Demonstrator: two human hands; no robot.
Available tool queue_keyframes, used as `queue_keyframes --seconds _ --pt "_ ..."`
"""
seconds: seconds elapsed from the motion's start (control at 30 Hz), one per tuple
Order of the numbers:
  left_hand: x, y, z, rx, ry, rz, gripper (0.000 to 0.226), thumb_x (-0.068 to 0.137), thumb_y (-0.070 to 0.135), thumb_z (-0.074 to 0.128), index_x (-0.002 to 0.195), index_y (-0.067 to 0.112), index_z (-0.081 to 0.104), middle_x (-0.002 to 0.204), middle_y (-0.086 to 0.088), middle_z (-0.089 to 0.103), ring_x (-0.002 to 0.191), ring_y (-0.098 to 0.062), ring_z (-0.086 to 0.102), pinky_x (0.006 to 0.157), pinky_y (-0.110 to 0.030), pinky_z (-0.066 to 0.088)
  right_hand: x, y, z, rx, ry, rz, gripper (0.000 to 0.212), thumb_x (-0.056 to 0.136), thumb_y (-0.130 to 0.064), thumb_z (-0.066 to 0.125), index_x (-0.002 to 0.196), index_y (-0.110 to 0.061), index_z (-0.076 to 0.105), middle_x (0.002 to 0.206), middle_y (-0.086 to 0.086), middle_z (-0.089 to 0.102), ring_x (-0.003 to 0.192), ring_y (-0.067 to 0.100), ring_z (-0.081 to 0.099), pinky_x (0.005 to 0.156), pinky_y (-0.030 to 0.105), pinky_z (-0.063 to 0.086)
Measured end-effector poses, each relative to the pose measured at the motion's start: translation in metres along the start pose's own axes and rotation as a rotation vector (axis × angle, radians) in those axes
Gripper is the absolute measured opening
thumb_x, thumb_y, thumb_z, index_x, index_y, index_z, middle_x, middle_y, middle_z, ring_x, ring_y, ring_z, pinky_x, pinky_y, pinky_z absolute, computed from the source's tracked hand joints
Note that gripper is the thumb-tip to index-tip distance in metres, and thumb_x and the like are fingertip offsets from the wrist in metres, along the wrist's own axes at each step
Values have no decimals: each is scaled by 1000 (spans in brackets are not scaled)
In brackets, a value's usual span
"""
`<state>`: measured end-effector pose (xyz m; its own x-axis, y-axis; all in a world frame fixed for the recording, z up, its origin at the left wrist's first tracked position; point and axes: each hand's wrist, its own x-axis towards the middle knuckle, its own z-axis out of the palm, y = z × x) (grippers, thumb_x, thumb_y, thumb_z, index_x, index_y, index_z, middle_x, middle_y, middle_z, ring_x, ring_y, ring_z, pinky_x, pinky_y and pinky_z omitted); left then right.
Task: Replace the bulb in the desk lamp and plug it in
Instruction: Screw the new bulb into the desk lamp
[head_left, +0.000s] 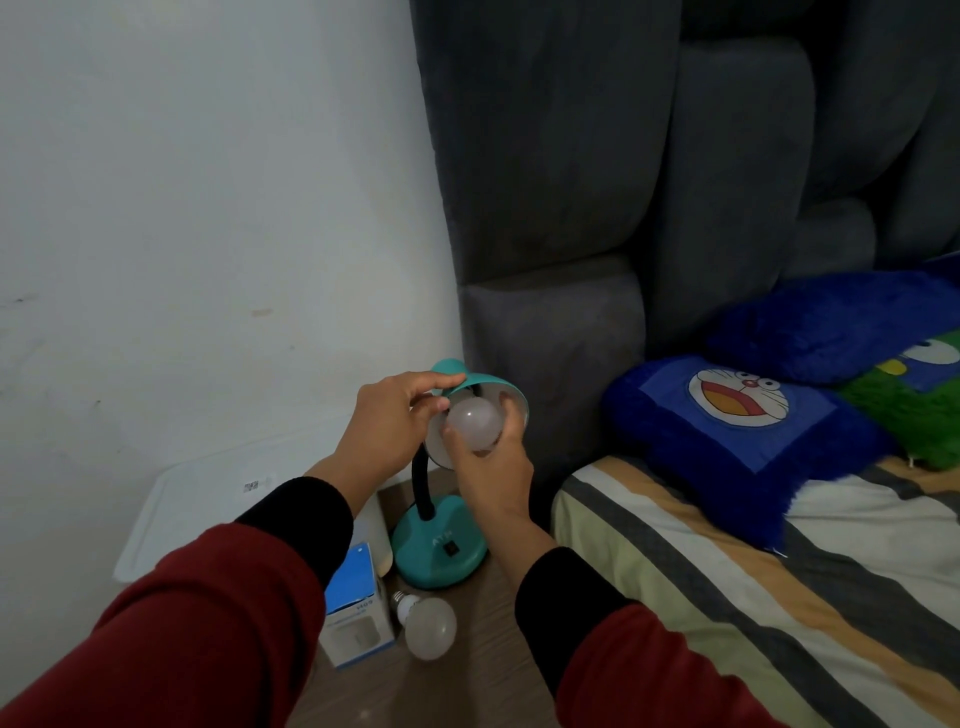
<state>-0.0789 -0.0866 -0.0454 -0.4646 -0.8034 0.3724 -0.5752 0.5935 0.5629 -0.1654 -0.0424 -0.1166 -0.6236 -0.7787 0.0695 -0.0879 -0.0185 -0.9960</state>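
Observation:
A teal desk lamp stands on a wooden bedside table (498, 644), its round base (441, 551) below a black gooseneck (421, 483). My left hand (387, 423) grips the rim of the lamp's shade (467, 382). My right hand (491, 457) holds a white bulb (474, 422) at the mouth of the shade; its base is hidden inside. A second white bulb (430, 626) lies on its side on the table in front of the lamp base. No plug or cord is visible.
A blue and white bulb box (356, 608) lies left of the loose bulb. A white container (171, 525) sits against the wall. A grey padded headboard (597, 208) and a bed with a striped sheet (727, 597) and blue pillows (743, 421) lie to the right.

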Motion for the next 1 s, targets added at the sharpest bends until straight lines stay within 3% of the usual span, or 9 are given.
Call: queue_keyframes --seconds 0.1,0.23,0.33,0.43,0.63,0.77,0.87,1.0 --pt "0 0 0 -5 2 -6 32 90 8 57 118 22 65 121 -1 67 104 -14 60 89 -10 39 1 -3 -3 -11 -25 10 59 87 -38 62 139 -23 38 130 8 56 111 18 57 81 17 40" --pt "1 -1 1 -1 11 6 32 90 9 57 118 23 65 121 1 67 94 -3 53 85 -6 35 2 -4 -7 -22 -43 23 60 88 -40 59 140 -21 37 128 9 57 98 11 52 80 18 41" --pt "0 -1 2 -1 17 18 32 90 8 57 118 22 65 120 0 67 96 -10 59 83 -3 34 5 -5 -10 -84 -77 26 63 89 -41 58 142 -18 34 132 11 55 114 21 55 83 19 39" --pt "0 -1 1 6 16 19 32 90 8 57 119 22 65 120 -1 67 103 -20 62 84 -6 36 7 -7 -12 -176 -124 33 63 86 -39 63 137 -13 39 131 12 54 118 25 54 83 21 38" --pt "-4 -3 -1 56 -17 63 39 93 10 53 130 23 55 131 -5 59 116 -18 57 95 -12 35 12 -17 -18 -540 -164 -2 66 82 -28 67 135 0 38 134 19 49 122 32 50 93 29 43" --pt "-9 -5 -4 169 -52 -19 49 95 19 50 142 19 37 138 -9 51 125 -22 49 105 -25 33 12 -32 -28 -728 -182 -16 52 83 -24 61 126 0 47 130 19 49 117 33 53 91 31 46" --pt "-15 -12 -11 285 -100 -125 49 95 24 49 142 16 37 137 -13 51 127 -26 47 107 -28 31 8 -44 -37 -900 -273 -8 47 85 -28 60 122 -1 53 128 18 54 115 32 57 89 33 49" --pt "-25 -22 -23 483 -283 -263 52 95 32 47 143 14 35 141 -12 48 131 -25 42 108 -29 33 1 -57 -42 -1072 -407 12 52 85 -30 61 128 -3 49 132 17 54 118 30 56 94 33 48"
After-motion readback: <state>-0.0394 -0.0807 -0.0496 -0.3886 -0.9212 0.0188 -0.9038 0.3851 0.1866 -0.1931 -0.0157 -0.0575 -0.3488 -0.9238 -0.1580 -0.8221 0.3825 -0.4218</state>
